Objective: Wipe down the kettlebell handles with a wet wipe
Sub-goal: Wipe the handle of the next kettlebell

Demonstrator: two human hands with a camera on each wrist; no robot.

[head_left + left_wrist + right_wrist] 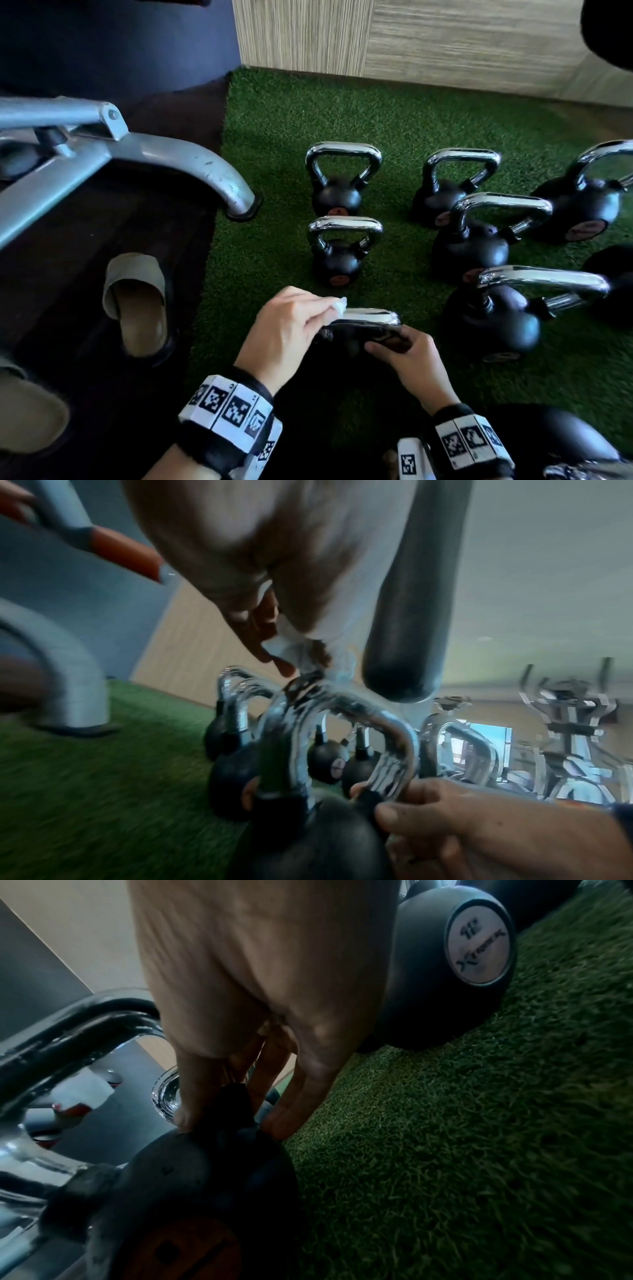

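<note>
Nearest kettlebell [370, 337] sits on the green turf [428, 113] right in front of the person: left hand [286, 329] has fingers curled round a white wet wipe [340, 304], pressing it on the left end of the chrome handle [371, 315]; right hand [411, 359] pinches the black collar at the handle's right base, thumb and fingers either side. Beyond it, two small kettlebells [337, 250] stand in a column, larger ones [479, 236] to the right. Left of the turf: beige slipper [137, 301] on dark floor, grey machine leg [191, 168] behind it.
</note>
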